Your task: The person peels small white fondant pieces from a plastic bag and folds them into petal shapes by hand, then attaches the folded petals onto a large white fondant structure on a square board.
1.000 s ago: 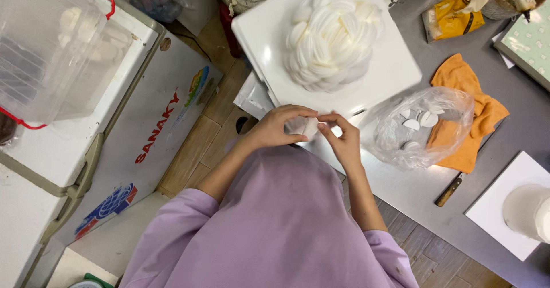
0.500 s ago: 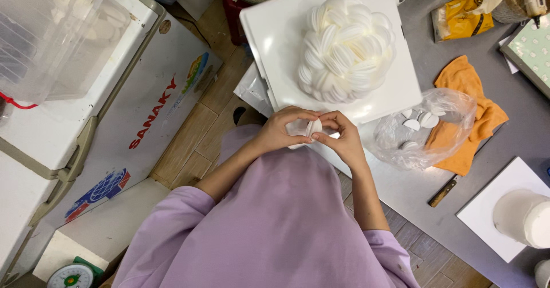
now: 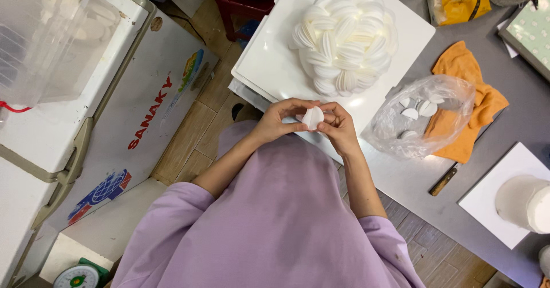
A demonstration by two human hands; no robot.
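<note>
Two hands are meeting in front of my chest, just at the near edge of the white board, and both are pinching one small white petal piece. I am closing the fingers of the left hand on its left side, and the right hand is gripping its right side with thumb and forefinger. The piece is looking thin and very light, a ribbed shell shape. I judge it as brittle, maybe soft at the edges, so I should be holding it by the rim with light pressure and not pressing on the middle.

On the board the white cake is carrying many such pieces in rows. To the right, on the grey worktop, a clear plastic bag is holding a few more pieces and is lying partly over an orange cloth.

My fingers are covering much of the piece, so I cannot tell if it is whole. Its material I also cannot make out. The white cylinder at the right edge is cut off.
</note>
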